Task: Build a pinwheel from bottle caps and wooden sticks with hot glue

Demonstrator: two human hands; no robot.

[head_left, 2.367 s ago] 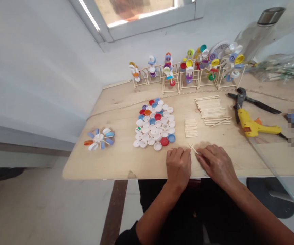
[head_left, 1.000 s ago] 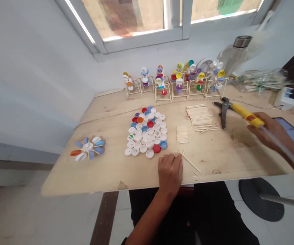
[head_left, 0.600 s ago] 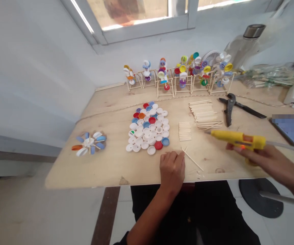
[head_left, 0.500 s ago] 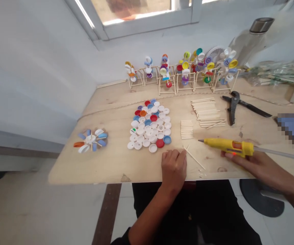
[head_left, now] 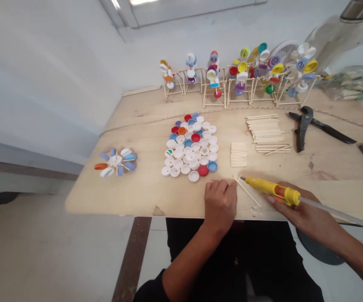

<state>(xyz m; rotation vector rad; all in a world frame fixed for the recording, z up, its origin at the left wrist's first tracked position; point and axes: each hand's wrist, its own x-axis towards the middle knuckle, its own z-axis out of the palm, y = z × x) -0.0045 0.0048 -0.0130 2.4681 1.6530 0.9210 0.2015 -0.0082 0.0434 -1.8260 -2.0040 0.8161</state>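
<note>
My right hand [head_left: 297, 209] grips a yellow glue gun [head_left: 271, 188] with its nozzle pointing left, tip close to two crossed wooden sticks [head_left: 247, 191] on the plywood board [head_left: 143, 184]. My left hand [head_left: 220, 203] rests on the board with curled fingers, pressing the left end of the sticks near the crossing. Just beyond lie a patch of several bottle caps [head_left: 192, 147], mostly white, and a short stack of cut sticks [head_left: 238, 154].
A pile of longer sticks [head_left: 267, 132] and black pliers [head_left: 302, 126] lie further back right. A row of cap-and-stick wheel models [head_left: 241, 75] lines the wall. A flat cap pinwheel [head_left: 116, 161] sits at the left. The board's near edge runs under my wrists.
My right hand let go of the sticks, reached right, picked up the glue gun and brought it back left to the crossed sticks. My left hand stayed put.
</note>
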